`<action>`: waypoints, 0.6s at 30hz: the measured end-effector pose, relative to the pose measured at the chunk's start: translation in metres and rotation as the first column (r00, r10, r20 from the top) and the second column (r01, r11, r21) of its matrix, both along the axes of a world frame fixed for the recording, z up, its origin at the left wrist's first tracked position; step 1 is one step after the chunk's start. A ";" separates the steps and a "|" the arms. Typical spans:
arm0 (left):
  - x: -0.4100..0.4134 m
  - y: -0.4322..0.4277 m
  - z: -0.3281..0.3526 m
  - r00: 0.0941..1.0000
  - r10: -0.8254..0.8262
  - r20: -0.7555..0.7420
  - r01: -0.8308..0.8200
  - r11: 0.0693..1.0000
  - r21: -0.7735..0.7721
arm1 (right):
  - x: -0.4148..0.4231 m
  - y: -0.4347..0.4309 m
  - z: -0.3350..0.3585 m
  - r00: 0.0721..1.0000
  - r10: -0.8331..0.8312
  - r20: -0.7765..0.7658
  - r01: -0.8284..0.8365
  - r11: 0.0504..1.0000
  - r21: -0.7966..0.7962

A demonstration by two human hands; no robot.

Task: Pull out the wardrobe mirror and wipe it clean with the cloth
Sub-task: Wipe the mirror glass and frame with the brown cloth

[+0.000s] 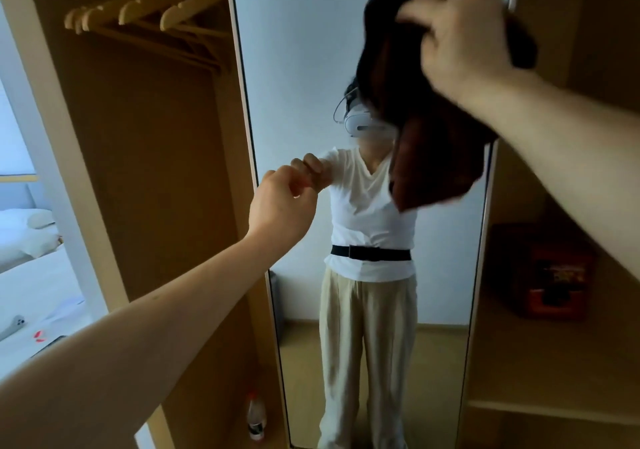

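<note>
Right hand (460, 33) grasps the dark brown cloth (433, 164), bunched against the upper glass and motion-blurred. Left hand (282, 199) is clenched, nothing visible in it, fingers at the mirror (304, 67) near its left edge. Mirror stands between the wardrobe (156, 171) compartments, with hangers (149, 12) at upper left.

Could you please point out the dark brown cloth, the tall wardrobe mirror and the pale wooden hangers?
dark brown cloth (433, 171), head view, on its hanging lower fold.
tall wardrobe mirror (294, 50), head view, on bare upper glass.
pale wooden hangers (194, 8), head view, on the nearest hanger's shoulder.
</note>
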State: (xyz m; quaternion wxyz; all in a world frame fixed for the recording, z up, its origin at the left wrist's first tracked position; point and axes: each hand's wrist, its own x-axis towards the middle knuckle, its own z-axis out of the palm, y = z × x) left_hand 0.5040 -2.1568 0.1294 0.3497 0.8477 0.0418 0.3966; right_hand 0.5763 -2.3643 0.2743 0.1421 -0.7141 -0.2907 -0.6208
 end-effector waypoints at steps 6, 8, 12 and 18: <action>0.005 0.017 -0.001 0.995 0.096 0.006 -0.096 0.995 0.035 | 0.027 0.033 -0.007 0.981 -0.170 -0.098 0.182 0.975 0.131; 0.011 0.018 0.009 0.989 0.139 0.046 -0.140 0.990 0.017 | 0.027 0.052 -0.025 0.989 -0.132 -0.066 0.132 0.991 -0.010; 0.017 0.012 0.029 0.978 0.134 0.160 -0.156 0.978 0.135 | 0.029 0.077 -0.084 0.998 -0.003 -0.056 -0.016 0.942 -0.336; 0.028 -0.012 -0.010 0.988 0.110 -0.106 -0.059 0.913 0.404 | 0.031 0.088 -0.178 0.975 0.104 -0.196 -0.193 0.833 -0.519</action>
